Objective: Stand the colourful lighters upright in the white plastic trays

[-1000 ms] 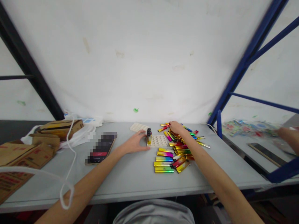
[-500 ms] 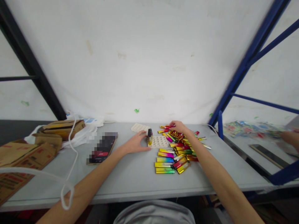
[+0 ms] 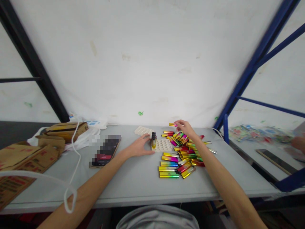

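My right hand (image 3: pixel 184 127) is raised a little behind a pile of metallic-coloured lighters (image 3: pixel 188 149), its fingers pinching one gold and pink lighter (image 3: pixel 171 124). The held lighter points left, roughly level. On the left, my left hand (image 3: pixel 140 147) rests on the table with thumb and fingers spread around the left end of a cream tray with rows of round holes (image 3: pixel 164 145). Whether it touches the tray I cannot tell. A short row of lighters (image 3: pixel 153 141) stands upright in the tray's left column, black tops up. Several lighters lie side by side in front of the tray.
Behind the tray lies a second holed tray (image 3: pixel 143 130). A phone (image 3: pixel 106 151), cardboard boxes (image 3: pixel 26 159) and a white cable (image 3: pixel 75 152) are on the left. A blue metal frame (image 3: pixel 240 82) rises at right; beyond it are another person's hand (image 3: pixel 299 143) and a phone (image 3: pixel 274 160).
My right hand has lifted a gold and pink lighter up from the back of the pile. My left hand stays at the tray. The view has shifted slightly.
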Action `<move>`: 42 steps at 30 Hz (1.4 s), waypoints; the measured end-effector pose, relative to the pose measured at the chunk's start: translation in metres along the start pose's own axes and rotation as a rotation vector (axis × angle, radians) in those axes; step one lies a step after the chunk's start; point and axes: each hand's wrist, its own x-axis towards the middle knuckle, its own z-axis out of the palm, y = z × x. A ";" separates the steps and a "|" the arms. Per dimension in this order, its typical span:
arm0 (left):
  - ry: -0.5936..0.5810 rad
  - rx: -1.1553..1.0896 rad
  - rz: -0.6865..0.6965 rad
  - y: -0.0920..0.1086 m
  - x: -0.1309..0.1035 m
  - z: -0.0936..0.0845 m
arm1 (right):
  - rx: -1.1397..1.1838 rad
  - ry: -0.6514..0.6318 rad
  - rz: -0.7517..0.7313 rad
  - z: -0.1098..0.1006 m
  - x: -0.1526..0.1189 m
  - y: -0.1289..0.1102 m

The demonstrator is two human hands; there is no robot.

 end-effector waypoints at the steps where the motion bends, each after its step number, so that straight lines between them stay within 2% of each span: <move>1: -0.001 0.000 -0.001 0.000 0.000 0.000 | 0.100 -0.018 0.009 0.003 -0.004 -0.005; 8: 0.003 -0.024 -0.009 -0.001 0.001 0.002 | 0.668 -0.057 0.111 0.038 -0.034 -0.049; 15: 0.000 -0.023 -0.010 0.000 0.001 0.001 | 0.842 -0.071 0.149 0.067 -0.052 -0.066; 18: 0.007 -0.028 -0.021 -0.002 0.001 0.002 | 0.893 -0.149 0.130 0.072 -0.061 -0.071; 22: 0.018 -0.039 -0.015 -0.004 0.001 0.003 | 0.794 -0.272 0.135 0.077 -0.072 -0.078; 24: 0.015 -0.038 -0.019 -0.004 0.002 0.003 | 0.701 -0.288 0.158 0.081 -0.075 -0.078; 29: 0.021 -0.046 -0.017 -0.002 0.001 0.002 | 0.337 -0.103 0.070 0.093 -0.077 -0.073; 32: 0.012 -0.048 -0.001 -0.001 0.001 0.002 | 0.157 -0.044 0.018 0.097 -0.079 -0.073; 42: 0.025 -0.065 0.018 -0.004 0.001 0.004 | 0.021 0.006 -0.016 0.096 -0.080 -0.075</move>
